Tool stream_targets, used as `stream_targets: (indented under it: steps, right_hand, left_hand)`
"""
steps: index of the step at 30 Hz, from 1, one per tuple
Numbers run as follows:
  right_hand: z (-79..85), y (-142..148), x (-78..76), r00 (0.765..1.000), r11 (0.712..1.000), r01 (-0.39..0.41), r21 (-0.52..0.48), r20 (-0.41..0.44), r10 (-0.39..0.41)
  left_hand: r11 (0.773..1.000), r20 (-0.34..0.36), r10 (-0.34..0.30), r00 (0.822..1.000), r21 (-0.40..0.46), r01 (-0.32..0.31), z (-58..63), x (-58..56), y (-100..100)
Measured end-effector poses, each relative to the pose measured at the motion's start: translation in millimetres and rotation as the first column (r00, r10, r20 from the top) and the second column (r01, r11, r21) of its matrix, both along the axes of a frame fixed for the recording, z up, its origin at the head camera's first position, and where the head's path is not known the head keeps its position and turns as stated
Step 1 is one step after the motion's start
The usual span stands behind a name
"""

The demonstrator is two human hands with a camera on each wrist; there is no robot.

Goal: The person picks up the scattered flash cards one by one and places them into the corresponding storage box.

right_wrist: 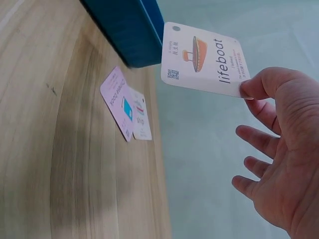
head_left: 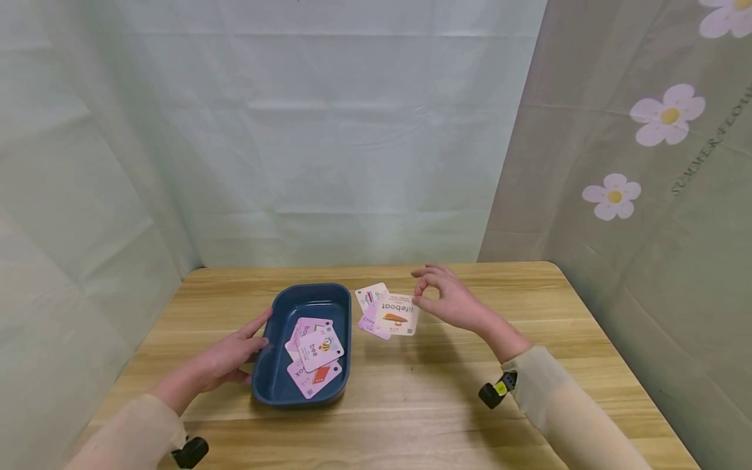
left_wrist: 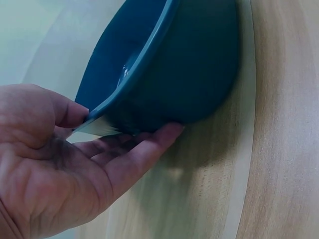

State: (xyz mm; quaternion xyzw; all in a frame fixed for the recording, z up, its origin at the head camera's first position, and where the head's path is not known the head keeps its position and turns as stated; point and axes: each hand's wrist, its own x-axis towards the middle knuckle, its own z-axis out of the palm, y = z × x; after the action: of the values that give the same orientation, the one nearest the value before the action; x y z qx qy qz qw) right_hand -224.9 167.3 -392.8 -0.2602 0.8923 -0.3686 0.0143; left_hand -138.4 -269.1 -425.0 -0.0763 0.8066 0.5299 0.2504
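In the head view, my right hand [head_left: 449, 299] pinches a white lifeboat flashcard [right_wrist: 204, 59] by one edge between thumb and forefinger, its other fingers spread. The card is held up over the table. Below it lie a purple flashcard [right_wrist: 118, 102] and a white flashcard with a ship picture [right_wrist: 141, 117], partly overlapping. My left hand [head_left: 229, 358] grips the left side of a dark blue plastic bin [left_wrist: 194, 64], thumb at the rim and fingers against the outer wall. Several flashcards lie inside the bin, a bee flashcard [head_left: 322, 348] on top.
The wooden table [head_left: 411, 418] carries the bin and cards. Pale cloth curtains [head_left: 352, 130] surround it at the back and sides, the right one [head_left: 664, 261] printed with flowers. A dark wrist camera [head_left: 496, 391] is strapped over the right sleeve.
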Motion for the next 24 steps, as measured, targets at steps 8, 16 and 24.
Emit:
stream_targets:
  steps: [8,16,24]
  right_hand:
    - [-2.4,-6.3,-2.1,1.000,0.999,0.021,-0.040,0.001,-0.021]
    - [-1.7,-9.7,-1.9,0.999,0.998,0.029,-0.052,0.023,-0.028]
    - [-2.6,-11.9,-3.9,0.999,0.998,0.037,-0.059,0.030,-0.035]
  left_hand:
    - [1.000,-0.010,0.001,1.000,0.007,-0.001,-0.5,1.1,0.0]
    - [0.999,-0.001,0.008,1.000,0.031,-0.008,0.8,0.6,-0.1]
    - [1.000,0.001,0.004,1.000,0.020,-0.004,1.2,1.1,0.3]
